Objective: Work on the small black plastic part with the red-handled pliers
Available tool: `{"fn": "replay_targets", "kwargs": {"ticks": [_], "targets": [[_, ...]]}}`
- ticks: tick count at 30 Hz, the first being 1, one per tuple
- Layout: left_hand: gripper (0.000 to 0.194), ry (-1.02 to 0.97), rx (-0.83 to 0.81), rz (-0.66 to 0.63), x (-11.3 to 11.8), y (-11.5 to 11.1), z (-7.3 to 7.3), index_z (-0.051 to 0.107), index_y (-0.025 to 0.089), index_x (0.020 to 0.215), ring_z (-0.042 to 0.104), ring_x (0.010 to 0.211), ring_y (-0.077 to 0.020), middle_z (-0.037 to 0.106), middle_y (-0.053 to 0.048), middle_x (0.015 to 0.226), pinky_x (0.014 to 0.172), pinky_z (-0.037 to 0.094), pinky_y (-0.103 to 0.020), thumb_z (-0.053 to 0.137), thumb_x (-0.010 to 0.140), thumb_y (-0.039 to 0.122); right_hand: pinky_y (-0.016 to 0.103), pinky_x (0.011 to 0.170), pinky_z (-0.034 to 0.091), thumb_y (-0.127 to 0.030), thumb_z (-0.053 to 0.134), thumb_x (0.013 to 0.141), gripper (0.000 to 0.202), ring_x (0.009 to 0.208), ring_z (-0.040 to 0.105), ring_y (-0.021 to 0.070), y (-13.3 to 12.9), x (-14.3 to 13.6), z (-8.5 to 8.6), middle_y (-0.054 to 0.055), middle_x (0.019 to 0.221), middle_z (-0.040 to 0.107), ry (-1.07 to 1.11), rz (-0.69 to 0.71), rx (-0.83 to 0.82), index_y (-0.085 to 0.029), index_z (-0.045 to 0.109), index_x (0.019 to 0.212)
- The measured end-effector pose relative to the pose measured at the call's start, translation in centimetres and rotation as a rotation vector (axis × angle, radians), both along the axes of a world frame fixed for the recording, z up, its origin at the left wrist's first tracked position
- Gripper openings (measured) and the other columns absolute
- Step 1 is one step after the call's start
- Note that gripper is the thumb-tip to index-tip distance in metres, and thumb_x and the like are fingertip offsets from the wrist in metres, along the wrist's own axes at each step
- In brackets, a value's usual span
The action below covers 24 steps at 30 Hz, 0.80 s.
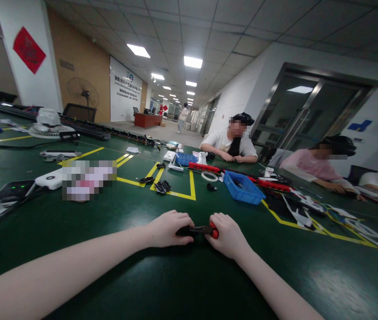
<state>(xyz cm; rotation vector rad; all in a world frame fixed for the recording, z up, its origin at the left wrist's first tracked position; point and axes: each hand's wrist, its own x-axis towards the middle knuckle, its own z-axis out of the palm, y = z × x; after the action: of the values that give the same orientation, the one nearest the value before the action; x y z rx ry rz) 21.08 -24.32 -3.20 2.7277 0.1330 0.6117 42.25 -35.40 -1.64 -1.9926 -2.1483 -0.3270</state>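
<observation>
My right hand [226, 233] is closed around the red handles of a pair of pliers [202, 229], whose dark jaws point left. Between the fingers of my left hand [170, 229] is a small black part [184, 231], mostly covered by the fingers. The tips of the jaws meet or nearly meet this part; exact contact is too small to tell. Both hands are just above the green table, close together. Beyond them lie several small black parts [162, 187] inside a yellow tape outline.
A blue bin [243, 187] stands right of centre, with a white ring [209, 177] and a small black piece [212, 187] nearby. A white power bank [49, 178] with a cable lies left. Across the table [122, 209] sit other people, one in a white shirt [220, 144].
</observation>
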Motion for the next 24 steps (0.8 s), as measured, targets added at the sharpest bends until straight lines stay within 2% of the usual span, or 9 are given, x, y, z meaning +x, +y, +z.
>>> {"fn": "replay_targets", "kwargs": {"ticks": [10,19,24], "targets": [[0.022,-0.006,0.010,0.007,-0.07,-0.18,0.15,0.055,0.021,0.103,0.059,0.089,-0.0166,0.064,-0.001,0.101,0.084,0.040,-0.029,0.062,0.085,0.031,0.029,0.064,0.034,-0.027,0.059,0.075,0.013,0.071,0.048,0.0172,0.12,0.08,-0.04,0.003,0.077,0.056,0.005,-0.003,-0.003,-0.021,0.048,0.071],[0.022,0.011,0.051,-0.016,-0.24,-0.19,0.33,0.053,0.021,0.107,0.059,0.091,-0.0174,0.063,-0.003,0.102,0.083,0.040,-0.030,0.055,0.091,0.036,0.029,0.063,0.034,-0.028,0.058,0.075,0.014,0.070,0.049,0.0169,0.11,0.20,-0.15,0.002,0.076,0.056,-0.005,0.010,0.022,-0.021,0.046,0.070],[0.021,0.017,0.053,-0.005,-0.16,-0.22,0.28,0.055,0.021,0.104,0.059,0.088,-0.0172,0.063,-0.002,0.099,0.082,0.040,-0.029,0.057,0.089,0.036,0.029,0.064,0.034,-0.027,0.058,0.074,0.013,0.070,0.048,0.0170,0.15,0.17,-0.08,0.003,0.077,0.056,-0.010,0.017,-0.002,-0.021,0.047,0.071]]}}
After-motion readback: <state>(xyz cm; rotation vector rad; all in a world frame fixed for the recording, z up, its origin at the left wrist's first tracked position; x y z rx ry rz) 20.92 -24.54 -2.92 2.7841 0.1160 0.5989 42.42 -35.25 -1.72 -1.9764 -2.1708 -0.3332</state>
